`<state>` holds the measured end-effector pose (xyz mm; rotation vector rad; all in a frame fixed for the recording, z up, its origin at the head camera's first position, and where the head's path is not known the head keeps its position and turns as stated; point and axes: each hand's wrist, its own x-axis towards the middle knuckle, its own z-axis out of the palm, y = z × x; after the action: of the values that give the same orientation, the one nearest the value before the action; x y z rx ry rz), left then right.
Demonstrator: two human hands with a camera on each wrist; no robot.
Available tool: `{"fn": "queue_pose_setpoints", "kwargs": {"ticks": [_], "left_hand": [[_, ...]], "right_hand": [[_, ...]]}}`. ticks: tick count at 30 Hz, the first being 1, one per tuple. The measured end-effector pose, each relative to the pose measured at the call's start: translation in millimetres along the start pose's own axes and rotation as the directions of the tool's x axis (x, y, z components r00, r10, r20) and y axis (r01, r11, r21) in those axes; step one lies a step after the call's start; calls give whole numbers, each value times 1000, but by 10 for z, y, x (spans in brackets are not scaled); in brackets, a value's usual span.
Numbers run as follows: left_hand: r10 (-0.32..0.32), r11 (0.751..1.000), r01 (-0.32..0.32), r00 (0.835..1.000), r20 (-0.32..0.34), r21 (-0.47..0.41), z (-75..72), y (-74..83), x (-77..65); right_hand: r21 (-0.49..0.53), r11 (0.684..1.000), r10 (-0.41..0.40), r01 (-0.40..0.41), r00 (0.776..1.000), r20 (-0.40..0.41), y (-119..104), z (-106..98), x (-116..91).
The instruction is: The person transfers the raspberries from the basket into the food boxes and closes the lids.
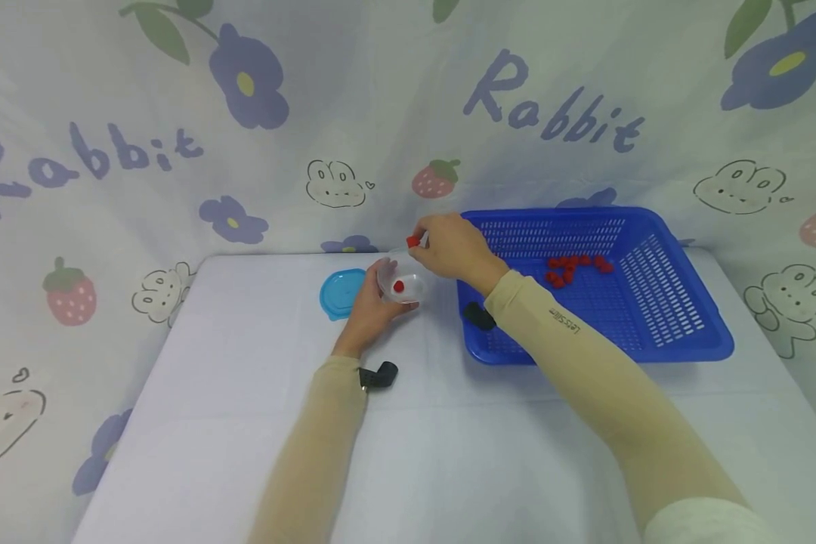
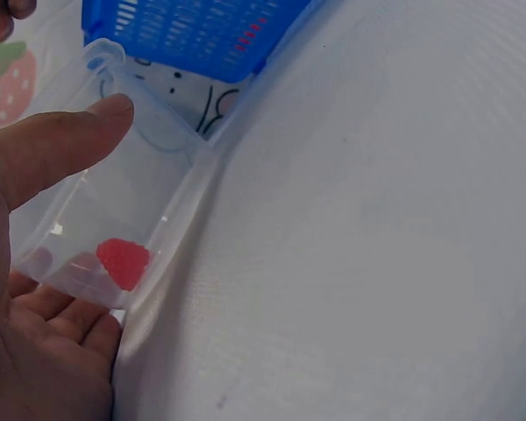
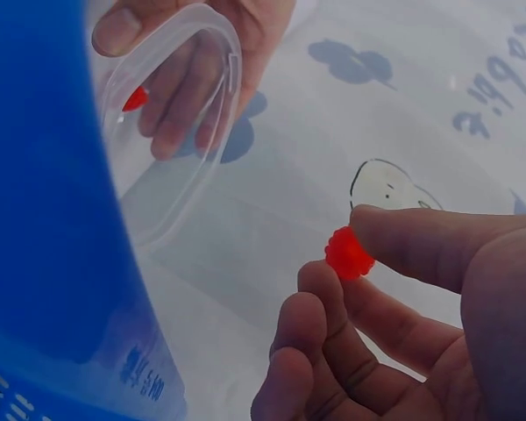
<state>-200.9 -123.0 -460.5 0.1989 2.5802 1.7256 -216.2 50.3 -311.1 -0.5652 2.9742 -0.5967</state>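
Observation:
My left hand (image 1: 372,308) grips a clear plastic cup (image 2: 149,189), thumb along one side and fingers beneath it. Inside the cup lies one red raspberry (image 2: 123,263), small and bumpy, probably a toy judging by its glossy look. Close above the cup's rim is my right hand (image 1: 457,245), pinching another red raspberry (image 3: 349,253) between thumb and index finger. In the right wrist view, the cup's opening faces that hand. A round blue lid (image 1: 341,293) lies on the table just left of the cup.
To the right stands a blue plastic basket (image 1: 653,351) with slotted walls; several red raspberries (image 1: 570,264) lie toward its back. My right forearm passes over its near left corner. A white cloth covers the table (image 1: 449,438), and a patterned curtain (image 1: 381,98) hangs behind.

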Motion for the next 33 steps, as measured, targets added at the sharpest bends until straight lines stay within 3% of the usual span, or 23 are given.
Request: {"fn": "queue_pose_setpoints", "kwargs": {"ticks": [9,21,33], "left_hand": [[-3,1000,3,1000,9,-9,-11,-19,-1],[-30,999,30,1000,2,19,-16,-6,5],[-11,1000,11,1000,9,12,-13,-2,13]], "right_hand": [[-10,1000,5,-5,999,43,-4,20,23],[-72,997,38,-30,993,108,-193,97,135],[-48,997,71,-65,986,150,-129,208,240]]}}
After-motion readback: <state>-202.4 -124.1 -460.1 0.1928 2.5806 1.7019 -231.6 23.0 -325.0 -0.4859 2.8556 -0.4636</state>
